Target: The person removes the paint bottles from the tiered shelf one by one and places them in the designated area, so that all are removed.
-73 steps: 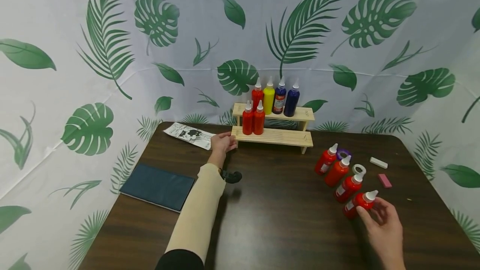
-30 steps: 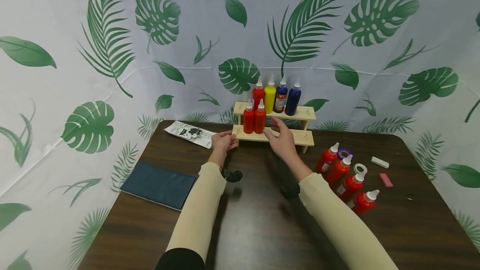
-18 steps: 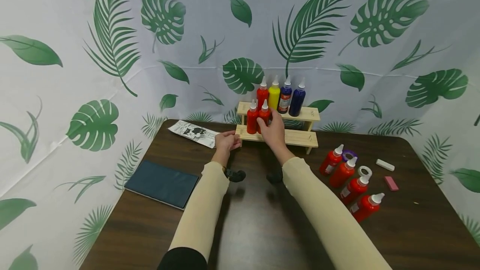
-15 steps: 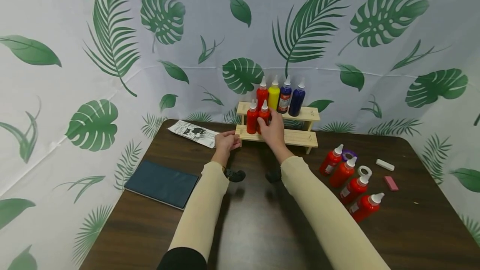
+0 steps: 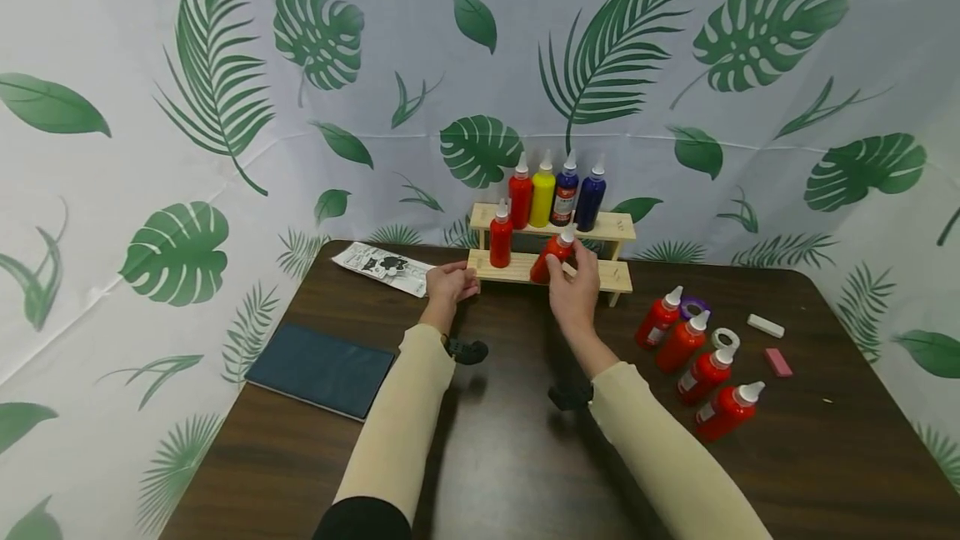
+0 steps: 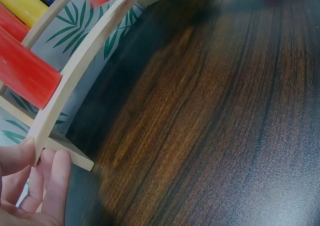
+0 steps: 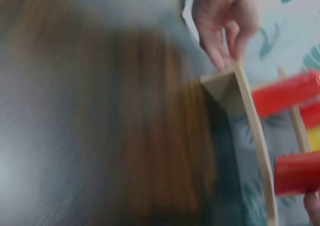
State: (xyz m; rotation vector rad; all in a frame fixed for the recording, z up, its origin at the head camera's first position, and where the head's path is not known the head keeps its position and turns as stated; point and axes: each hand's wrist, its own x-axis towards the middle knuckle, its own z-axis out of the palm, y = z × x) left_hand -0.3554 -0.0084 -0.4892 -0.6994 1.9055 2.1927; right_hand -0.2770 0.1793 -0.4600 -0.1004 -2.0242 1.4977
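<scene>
My left hand (image 5: 450,283) pinches the left end of the two-tier wooden rack (image 5: 615,275), thumb above and fingers below its lower shelf in the left wrist view. My right hand (image 5: 576,283) grips a red squeeze bottle (image 5: 551,259) with a white nozzle, tilted to the right at the lower shelf. Whether its base touches the wood I cannot tell. Another red bottle (image 5: 500,242) stands upright on that shelf, to its left. Along the upper shelf are a red bottle (image 5: 519,202), a yellow bottle (image 5: 542,200) and two dark blue bottles (image 5: 590,202).
Several red bottles (image 5: 682,346) stand in a slanting row on the right of the table. Behind them lie a purple tape roll (image 5: 693,304), a white roll (image 5: 725,333), a white block (image 5: 766,326) and a pink block (image 5: 778,362). A dark folder (image 5: 318,369) and a printed sheet (image 5: 378,265) lie left.
My right hand left a red bottle at the table's right, reached to the rack and took hold of the right-hand red bottle, now shifted rightward and tilted. My left hand stays on the rack.
</scene>
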